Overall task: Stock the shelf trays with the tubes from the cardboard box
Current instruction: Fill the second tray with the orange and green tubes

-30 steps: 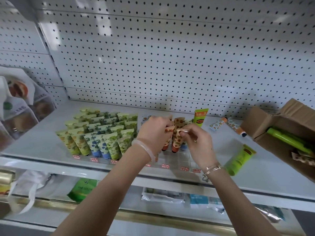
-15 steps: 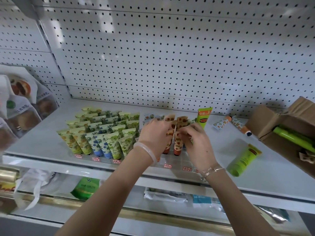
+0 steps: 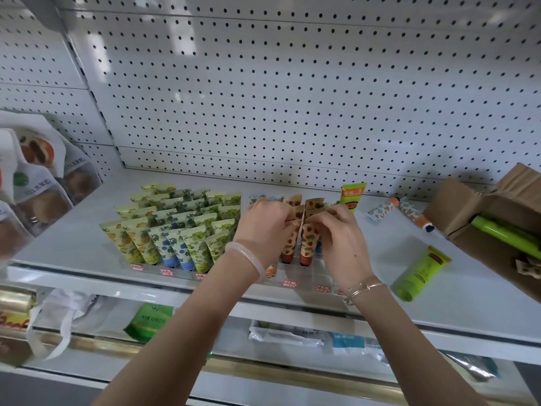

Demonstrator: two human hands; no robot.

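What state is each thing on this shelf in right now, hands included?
cardboard box, open, flaps up.
orange-patterned tubes, upright in the tray, caps down.
left hand, pinches orange-patterned tubes.
right hand, pinches orange-patterned tubes.
lime tube, lying flat beside the box.
leaf-patterned tubes, upright in rows.

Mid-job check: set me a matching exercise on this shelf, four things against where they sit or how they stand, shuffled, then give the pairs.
1. light green tube
2. tall green tube
3. cardboard box
4. orange-patterned tubes

A. upright, gripped by the left hand and right hand
B. at the right end of the shelf, flaps open
C. lying flat, right of the right hand
D. standing upright behind the right hand

Pairs: 1-C, 2-D, 3-B, 4-A.
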